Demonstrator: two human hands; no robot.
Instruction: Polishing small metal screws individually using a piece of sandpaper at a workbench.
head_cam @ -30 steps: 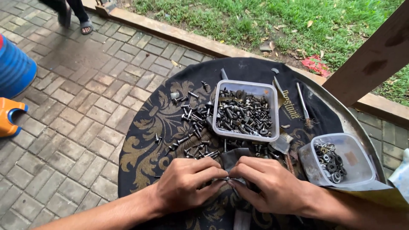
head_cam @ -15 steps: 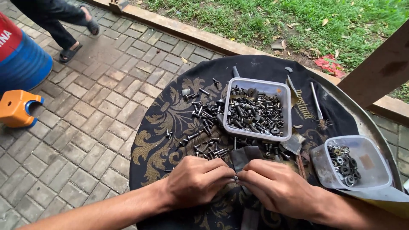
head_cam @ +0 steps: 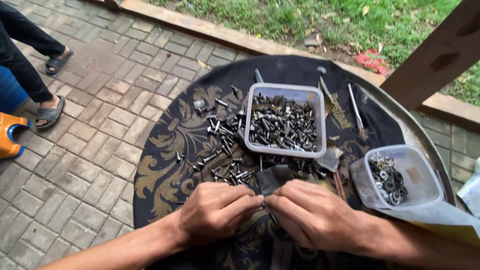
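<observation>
**Small part pinched between both hands over the cloth**

A tiny metal part [head_cam: 264,204], too small to be identified, is held where the fingertips of the left hand [head_cam: 216,212] and the right hand [head_cam: 312,216] meet, just above the black patterned cloth [head_cam: 165,150] at the near edge of the round tray [head_cam: 425,145]. Both hands are closed to a narrow pinch, thumb against forefinger, and the part is almost wholly hidden by them.

A slip is judged the main risk: so small a piece could be dropped into the loose bolts [head_cam: 225,150] scattered just beyond the hands and lost among them. It could also roll off the near edge onto the paving [head_cam: 75,165]. The tub of washers [head_cam: 395,175] sits near the right forearm and could be knocked by a careless elbow. The tub of bolts [head_cam: 285,122] stands well clear, further back.
</observation>
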